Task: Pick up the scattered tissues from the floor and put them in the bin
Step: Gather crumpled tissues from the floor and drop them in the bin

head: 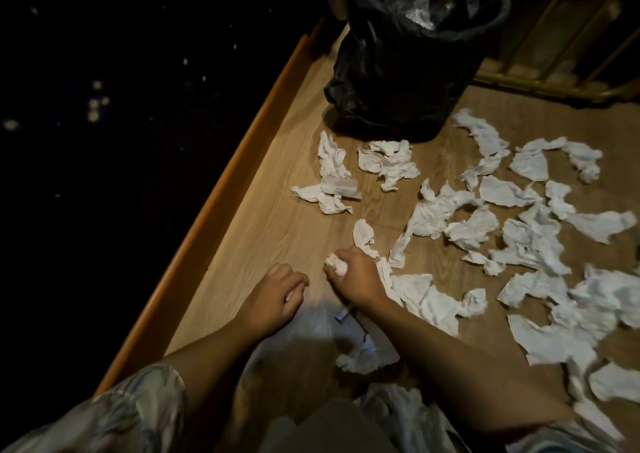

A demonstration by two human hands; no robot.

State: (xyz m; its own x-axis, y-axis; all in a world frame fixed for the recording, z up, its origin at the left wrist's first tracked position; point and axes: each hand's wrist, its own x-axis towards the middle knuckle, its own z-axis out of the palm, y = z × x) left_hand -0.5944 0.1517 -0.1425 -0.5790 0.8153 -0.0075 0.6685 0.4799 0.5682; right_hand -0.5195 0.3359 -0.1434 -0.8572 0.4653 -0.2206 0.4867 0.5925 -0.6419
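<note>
Several crumpled white tissues (446, 215) lie scattered over the wooden floor (277, 217), mostly to the right. A bin (408, 72) lined with a black bag stands at the far end, with shiny litter inside. My right hand (356, 276) rests low on the floor, closed around a balled tissue (336, 265) that shows at the fingertips. My left hand (277, 295) sits just left of it with fingers curled in; something pale peeks under the fingers, too small to tell what.
An orange wooden edge (221, 189) borders the floor on the left, with a dark speckled surface (104, 106) beyond. A wooden railing (561, 37) stands behind the bin at the right. More tissues (367, 352) lie between my forearms.
</note>
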